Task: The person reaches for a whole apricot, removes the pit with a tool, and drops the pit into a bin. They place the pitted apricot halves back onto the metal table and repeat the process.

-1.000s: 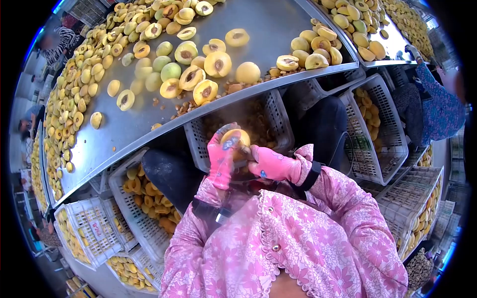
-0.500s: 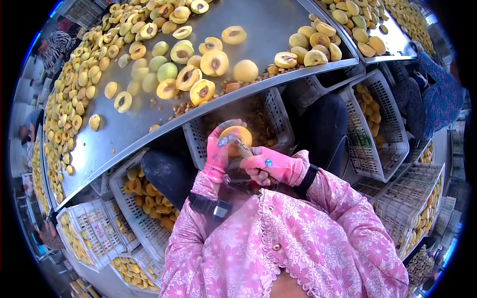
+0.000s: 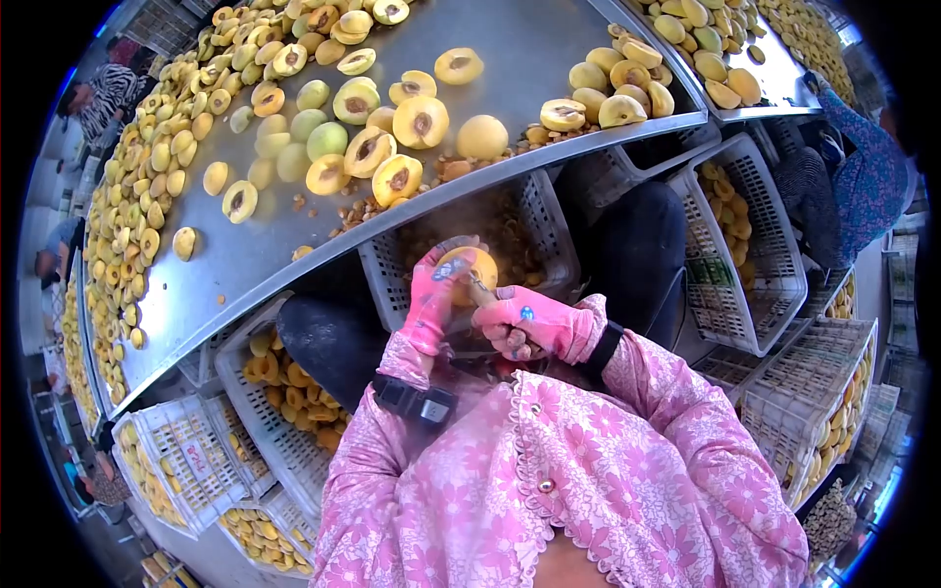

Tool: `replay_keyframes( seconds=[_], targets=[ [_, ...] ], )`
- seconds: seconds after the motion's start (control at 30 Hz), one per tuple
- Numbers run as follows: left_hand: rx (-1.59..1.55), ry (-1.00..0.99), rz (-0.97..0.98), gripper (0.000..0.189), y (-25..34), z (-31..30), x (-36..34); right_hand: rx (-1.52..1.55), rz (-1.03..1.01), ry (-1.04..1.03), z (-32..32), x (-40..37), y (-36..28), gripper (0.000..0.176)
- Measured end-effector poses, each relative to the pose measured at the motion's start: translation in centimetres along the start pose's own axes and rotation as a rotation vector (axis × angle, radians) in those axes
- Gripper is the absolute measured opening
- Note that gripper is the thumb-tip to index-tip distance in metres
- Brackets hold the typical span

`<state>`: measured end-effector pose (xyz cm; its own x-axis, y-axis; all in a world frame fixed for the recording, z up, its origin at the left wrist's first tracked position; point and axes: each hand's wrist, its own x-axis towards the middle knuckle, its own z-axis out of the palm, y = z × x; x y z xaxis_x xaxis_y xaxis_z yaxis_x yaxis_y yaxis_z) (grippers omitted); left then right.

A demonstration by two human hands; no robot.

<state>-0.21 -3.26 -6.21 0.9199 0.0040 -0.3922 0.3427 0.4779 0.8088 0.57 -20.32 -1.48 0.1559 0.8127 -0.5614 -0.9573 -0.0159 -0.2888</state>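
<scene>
Just above a white slatted plastic crate, a round yellow peach half sits grasped in the pink-gloved left hand, close to the person's chest; the right hand, also gloved in pink, is clenched around a small brown-handled tool whose tip meets the fruit; beyond, a sloping steel table carries many halved yellow peaches.

We are counting two gloved hands: left hand, right hand. They are holding one peach half and one tool. We are counting two black wristbands, two steel tables, at least six white crates, two co-workers. Fruit on tables is running past counting.
</scene>
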Motion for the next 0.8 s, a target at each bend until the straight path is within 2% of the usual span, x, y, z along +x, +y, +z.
replay_keyframes(
  seconds=[0.1, 0.2, 0.4, 0.5, 0.57, 0.6, 0.63, 0.67, 0.7, 0.8],
  targets=[
    [-0.091, 0.025, 0.161, 0.032, -1.2, 0.1, 0.6, 0.108, -0.037, -0.016, 0.2, 0.6, 0.2, 0.011],
    [-0.144, 0.048, 0.243, 0.032, -2.3, -0.1, 1.1, 0.176, -0.069, -0.053, 0.4, 1.1, 0.5, 0.012],
    [-0.44, 0.151, 0.237, 0.034, -3.5, 0.9, 2.1, 0.357, -0.115, -0.151, 0.7, 1.9, 0.8, 0.011],
    [-0.295, 0.189, 0.287, 0.034, -3.2, 1.7, 2.2, 0.32, -0.131, -0.096, 0.3, 1.6, 0.6, 0.014],
    [-0.195, 0.272, 0.318, 0.034, -3.0, 2.3, 2.0, 0.314, -0.156, -0.142, -0.2, 1.3, 0.7, 0.008],
    [-0.052, 0.286, 0.31, 0.033, -3.0, 2.0, 1.7, 0.31, -0.166, -0.169, -0.4, 1.1, 0.8, 0.005],
    [0.095, 0.297, 0.3, 0.033, -2.8, 1.6, 1.1, 0.173, -0.271, -0.08, 1.2, -0.3, 0.3, 0.005],
    [0.405, 0.318, 0.342, 0.04, -2.4, 1.0, 0.2, 0.157, -0.333, -0.103, 1.2, -0.9, 0.0, 0.005],
    [0.712, 0.36, 0.388, 0.049, -2.0, 0.4, -0.7, 0.09, -0.344, -0.032, 0.7, -0.9, 0.0, 0.007],
    [1.023, 0.427, 0.59, 0.035, 0.2, 0.0, -3.0, -0.057, -0.346, 0.195, 0.0, -0.5, 0.1, 0.013]
  ],
)
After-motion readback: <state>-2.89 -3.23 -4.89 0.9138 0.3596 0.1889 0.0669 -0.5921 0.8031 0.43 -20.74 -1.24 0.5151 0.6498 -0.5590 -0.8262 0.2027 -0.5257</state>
